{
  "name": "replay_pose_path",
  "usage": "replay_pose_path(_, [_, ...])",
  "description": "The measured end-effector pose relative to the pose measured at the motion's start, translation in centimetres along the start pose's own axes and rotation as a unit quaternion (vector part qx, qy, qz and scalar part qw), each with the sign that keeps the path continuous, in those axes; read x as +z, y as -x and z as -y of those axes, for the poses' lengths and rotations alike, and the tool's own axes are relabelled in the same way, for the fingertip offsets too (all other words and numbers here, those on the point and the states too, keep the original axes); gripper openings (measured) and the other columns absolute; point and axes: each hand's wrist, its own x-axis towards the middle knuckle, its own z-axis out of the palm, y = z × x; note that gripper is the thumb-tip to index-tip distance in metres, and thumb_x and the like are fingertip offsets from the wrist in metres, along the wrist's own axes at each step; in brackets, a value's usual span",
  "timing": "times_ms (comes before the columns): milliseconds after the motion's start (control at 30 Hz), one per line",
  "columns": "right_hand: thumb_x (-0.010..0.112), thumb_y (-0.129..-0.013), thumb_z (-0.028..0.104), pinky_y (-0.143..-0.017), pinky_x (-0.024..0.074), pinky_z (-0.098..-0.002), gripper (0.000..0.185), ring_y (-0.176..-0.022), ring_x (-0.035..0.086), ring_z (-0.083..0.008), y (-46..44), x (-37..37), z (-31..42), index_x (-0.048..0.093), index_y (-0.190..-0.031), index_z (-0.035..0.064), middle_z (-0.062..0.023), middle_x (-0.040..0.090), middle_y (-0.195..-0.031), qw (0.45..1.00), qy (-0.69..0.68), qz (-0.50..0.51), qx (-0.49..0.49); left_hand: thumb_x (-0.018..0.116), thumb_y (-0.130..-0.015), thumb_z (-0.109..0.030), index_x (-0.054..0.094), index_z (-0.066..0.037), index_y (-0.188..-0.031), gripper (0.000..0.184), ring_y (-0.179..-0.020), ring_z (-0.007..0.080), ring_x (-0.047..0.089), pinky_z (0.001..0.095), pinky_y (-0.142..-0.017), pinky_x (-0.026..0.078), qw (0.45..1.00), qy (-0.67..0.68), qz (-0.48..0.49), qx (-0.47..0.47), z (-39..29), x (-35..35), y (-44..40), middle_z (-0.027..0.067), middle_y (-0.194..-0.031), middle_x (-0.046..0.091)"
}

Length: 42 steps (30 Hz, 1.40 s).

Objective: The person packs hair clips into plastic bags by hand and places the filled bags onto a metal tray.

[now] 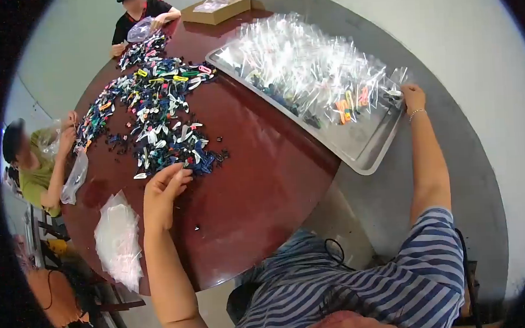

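Observation:
My left hand (169, 190) is at the near edge of a pile of small, many-coloured hair clips (164, 136) on the table. Its thumb and fingers come together in a pinch; whatever is between the tips is too small to make out. Far to the right, my right hand (412, 97) grips a small clear plastic bag (400, 79) at the right rim of a metal tray (365, 164). Many filled clear bags (304, 56) lie heaped in the tray, some showing orange and pink clips.
A stack of flat clear bags (118, 243) lies on the red-brown round table (259, 223), left of my forearm. One person (40, 168) sits at the left, another (139, 20) at the far side, both handling plastic bags. A cardboard box (218, 13) stands at the back.

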Motion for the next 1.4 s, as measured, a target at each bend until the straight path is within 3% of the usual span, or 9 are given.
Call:
replay_pose_path(67, [0.07,-0.073,0.01,-0.057,0.0431,-0.0274,0.016,-0.063,0.052,-0.0116,-0.6,0.4,-0.6,0.065,-0.085,0.0001,-0.0013,0.059,-0.073,0.981,0.177,-0.039,-0.073,0.06,-0.091,-0.017,0.061,-0.003,-0.115,0.028,-0.09,0.0135,0.063,0.0251,-0.078,0.048,1.0,-0.013,-0.001,0.005,0.2,-0.1,-0.1,0.008,-0.103,0.068])
replay_pose_path(167, [0.07,-0.071,0.017,-0.067,0.0487,-0.0314,0.019,-0.069,0.063,-0.0211,-2.5,1.3,-4.6,0.066,-0.081,0.0012,-0.0137,0.067,-0.077,0.985,0.118,-0.116,-0.047,0.059,-0.091,-0.017,0.06,-0.002,-0.116,0.029,-0.091,0.015,0.064,0.0261,-0.079,0.048,1.0,-0.018,-0.001,0.009,0.4,-0.1,-0.3,0.0092,-0.104,0.067])
replay_pose_path(433, [0.066,-0.076,0.015,-0.07,0.049,-0.0327,0.021,-0.075,0.06,-0.0194,-2.2,-1.0,-5.0,0.064,-0.091,0.0011,-0.0106,0.066,-0.082,0.972,0.148,-0.148,-0.11,0.058,-0.091,-0.015,0.059,0.0,-0.116,0.029,-0.091,0.0153,0.063,0.0267,-0.08,0.049,0.999,-0.024,-0.015,0.015,-0.2,0.0,0.1,0.0101,-0.104,0.067])
replay_pose_path(567, [0.069,-0.078,0.014,-0.086,0.048,-0.0358,0.045,-0.098,0.063,-0.0312,1.0,-0.7,-0.5,0.055,-0.116,-0.0068,-0.0206,0.064,-0.109,0.969,0.207,-0.092,-0.102,0.063,-0.09,-0.019,0.061,0.0,-0.114,0.031,-0.09,0.0141,0.063,0.0257,-0.08,0.048,0.999,0.005,0.0,0.036,-0.1,-0.4,0.1,0.0091,-0.101,0.068])
replay_pose_path(700, [0.068,-0.079,0.015,-0.101,0.0383,-0.0382,0.055,-0.119,0.051,-0.0328,2.0,1.1,3.4,0.049,-0.127,-0.0053,-0.0237,0.053,-0.126,0.907,0.295,-0.161,-0.253,0.064,-0.088,-0.017,0.063,0.001,-0.112,0.029,-0.088,0.0123,0.062,0.0248,-0.078,0.047,0.998,-0.003,0.002,0.07,0.1,-0.6,0.0,0.0075,-0.098,0.067])
replay_pose_path(867, [0.064,-0.084,0.012,-0.106,0.0327,-0.036,0.046,-0.124,0.047,-0.0292,13.9,7.3,18.7,0.051,-0.127,0.0002,-0.0172,0.052,-0.131,0.939,0.131,-0.001,-0.318,0.066,-0.088,-0.017,0.065,0.001,-0.107,0.026,-0.091,0.0114,0.061,0.0269,-0.084,0.048,0.989,-0.078,-0.002,0.126,0.6,-0.3,-0.2,0.005,-0.1,0.068])
replay_pose_path(1033, [0.056,-0.087,0.001,-0.106,0.033,-0.0343,0.028,-0.124,0.048,-0.025,26.2,15.4,28.2,0.059,-0.115,0.0006,-0.0129,0.054,-0.131,0.861,0.005,0.226,-0.456,0.066,-0.085,-0.019,0.067,0.0,-0.101,0.025,-0.084,0.0153,0.064,0.0294,-0.077,0.05,0.971,-0.136,-0.03,0.195,1.2,0.3,-0.5,0.0088,-0.093,0.069])
replay_pose_path(1133, [0.058,-0.087,0.007,-0.101,0.0375,-0.0357,0.023,-0.12,0.05,-0.0283,33.3,21.4,29.5,0.06,-0.109,0.0008,-0.0159,0.054,-0.127,0.792,-0.08,0.413,-0.442,0.067,-0.083,-0.024,0.067,-0.002,-0.1,0.027,-0.084,0.0234,0.067,0.0322,-0.078,0.051,0.939,-0.262,-0.068,0.214,-1.1,-0.4,0.9,0.0136,-0.095,0.069])
replay_pose_path(1400, [0.063,-0.081,0.005,-0.1,0.0382,-0.0416,0.034,-0.116,0.05,-0.0355,40.5,29.5,22.9,0.057,-0.113,0.0012,-0.0194,0.053,-0.125,0.722,-0.064,0.431,-0.537,0.069,-0.075,-0.024,0.064,-0.001,-0.092,0.028,-0.1,0.0342,0.056,0.0424,-0.086,0.047,0.764,-0.565,-0.28,0.138,1.1,-7.7,6.5,0.0176,-0.098,0.062])
